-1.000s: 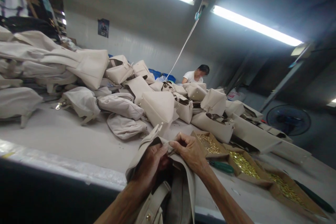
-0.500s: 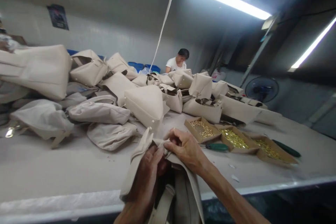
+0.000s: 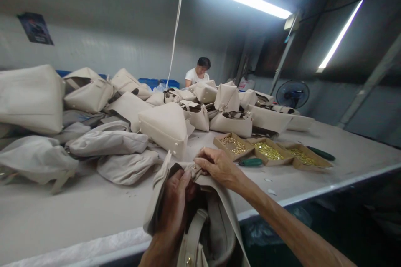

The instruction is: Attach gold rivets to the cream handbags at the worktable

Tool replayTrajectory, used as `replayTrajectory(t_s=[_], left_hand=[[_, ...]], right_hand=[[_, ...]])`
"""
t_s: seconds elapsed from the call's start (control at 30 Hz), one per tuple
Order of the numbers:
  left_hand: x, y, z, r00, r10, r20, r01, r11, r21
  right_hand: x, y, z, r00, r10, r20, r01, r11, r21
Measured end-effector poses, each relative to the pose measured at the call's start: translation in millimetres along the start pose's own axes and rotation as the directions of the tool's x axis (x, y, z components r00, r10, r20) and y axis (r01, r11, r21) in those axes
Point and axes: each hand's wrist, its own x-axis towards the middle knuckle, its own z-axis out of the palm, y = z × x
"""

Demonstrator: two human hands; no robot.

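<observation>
A beige handbag (image 3: 226, 204) is held in front of me at the table edge, its mouth facing me and a strap with a gold stud hanging inside. My left hand (image 3: 175, 192) reaches into the bag, its thumb pressing the upper edge from within. My right hand (image 3: 216, 166) pinches the same edge from above, the fingers closed on a fold of the material. A small shiny metal piece (image 3: 194, 167) shows at the edge between the two hands. The left fingertips are partly hidden by the bag.
Three cardboard trays (image 3: 272, 150) of small gold-coloured metal parts stand beyond my right hand. A green-handled tool (image 3: 250, 162) lies before them, another green handle (image 3: 321, 153) behind. Piled beige bags (image 3: 163, 127) and grey cloth linings (image 3: 108, 139) spread across the table. A person (image 3: 198, 73) sits opposite.
The view has swung to the right, so the background sits further left. My hands stay at the bag's edge; the small metal piece there and the stud on the strap now show.
</observation>
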Motion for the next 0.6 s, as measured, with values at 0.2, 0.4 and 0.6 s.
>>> replayTrajectory(t_s=[0.2,0.4,0.6], left_hand=[[-3,7,6.1,1.000,0.026,0.001,-0.026,0.999,0.031],[0,5,7.5,0.996,0.087,0.006,-0.086,0.980,0.179],[-11,13,20.9,0.992,0.120,0.025,-0.122,0.941,0.317]], right_hand=[[5,2,-22,0.976,-0.113,0.184,0.138,0.982,-0.129],[10,-6,-32,0.908,-0.212,0.362,0.340,0.878,-0.338],[6,-18,-52,0.805,-0.214,0.553,0.540,0.651,-0.534]])
